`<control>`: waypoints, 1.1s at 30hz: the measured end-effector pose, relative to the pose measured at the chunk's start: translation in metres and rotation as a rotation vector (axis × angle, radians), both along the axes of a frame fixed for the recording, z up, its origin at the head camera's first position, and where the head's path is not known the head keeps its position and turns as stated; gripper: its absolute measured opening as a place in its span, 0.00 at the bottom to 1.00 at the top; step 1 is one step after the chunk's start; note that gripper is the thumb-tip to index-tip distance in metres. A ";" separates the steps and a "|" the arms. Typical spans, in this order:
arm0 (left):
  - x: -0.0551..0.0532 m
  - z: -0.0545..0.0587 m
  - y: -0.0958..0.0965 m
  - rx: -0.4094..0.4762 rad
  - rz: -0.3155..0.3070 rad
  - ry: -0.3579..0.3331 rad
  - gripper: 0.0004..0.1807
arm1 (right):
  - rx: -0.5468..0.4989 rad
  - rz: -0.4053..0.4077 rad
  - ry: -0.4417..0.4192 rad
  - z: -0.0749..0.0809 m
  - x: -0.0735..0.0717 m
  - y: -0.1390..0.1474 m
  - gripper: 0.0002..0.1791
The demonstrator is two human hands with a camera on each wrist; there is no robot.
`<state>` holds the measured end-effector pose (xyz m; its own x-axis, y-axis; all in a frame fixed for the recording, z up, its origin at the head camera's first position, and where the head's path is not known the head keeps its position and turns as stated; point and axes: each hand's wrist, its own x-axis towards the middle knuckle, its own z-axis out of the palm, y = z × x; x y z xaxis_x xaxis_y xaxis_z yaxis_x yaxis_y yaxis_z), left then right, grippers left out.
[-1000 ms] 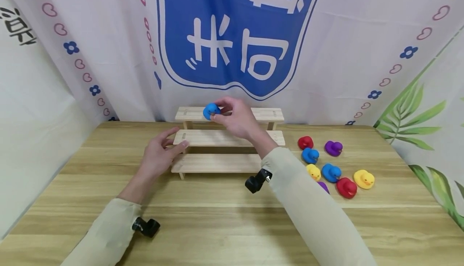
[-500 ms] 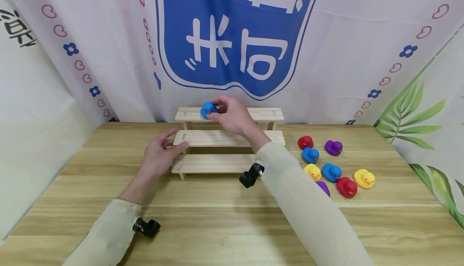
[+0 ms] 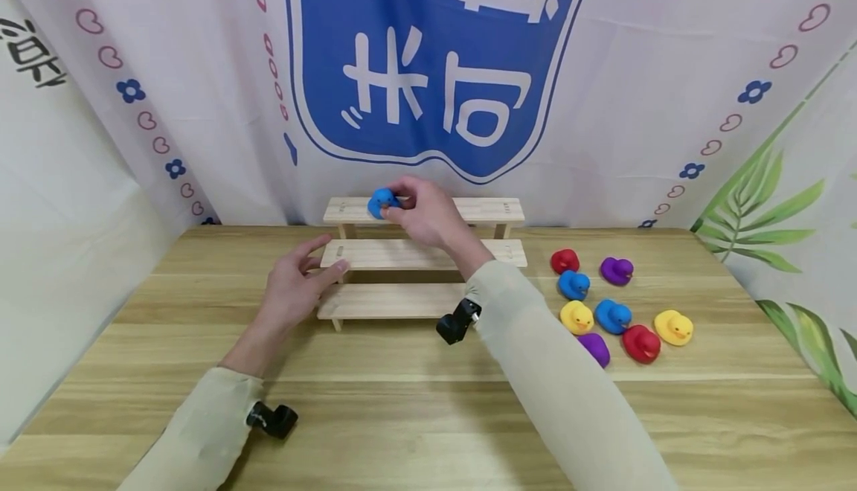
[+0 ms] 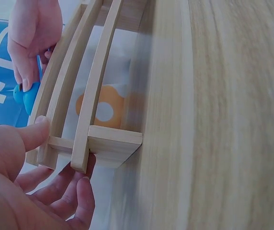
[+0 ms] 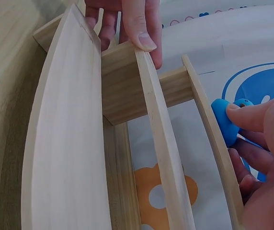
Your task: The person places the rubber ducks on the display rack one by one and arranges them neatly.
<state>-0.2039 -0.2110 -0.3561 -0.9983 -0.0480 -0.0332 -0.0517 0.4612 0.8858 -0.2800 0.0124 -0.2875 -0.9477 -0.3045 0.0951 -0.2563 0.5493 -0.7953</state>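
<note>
On the bench [image 3: 402, 416], eight loose ducks [image 3: 640, 344] in red, blue, yellow and purple sit toward the right edge. Farther in, near the back edge, stands the rack [image 3: 402, 302]. The left hand [image 3: 294, 283] grips its left end, thumb on the near left corner of the middle board [image 3: 402, 254], fingers bent round the end. Farthest back, the right hand [image 3: 431, 212] pinches a blue duck [image 3: 380, 204] between thumb and fingers, upright at the top board [image 3: 482, 210], toward its left end; the base seems to touch wood. The step in hand looks like setting this duck down. Next, thumb and fingers probably need to part gently, without tipping it over the rear edge.
</note>
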 end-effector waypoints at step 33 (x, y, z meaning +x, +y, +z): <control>-0.002 -0.003 0.001 0.010 0.009 0.021 0.40 | 0.018 -0.007 0.027 -0.002 0.001 0.002 0.22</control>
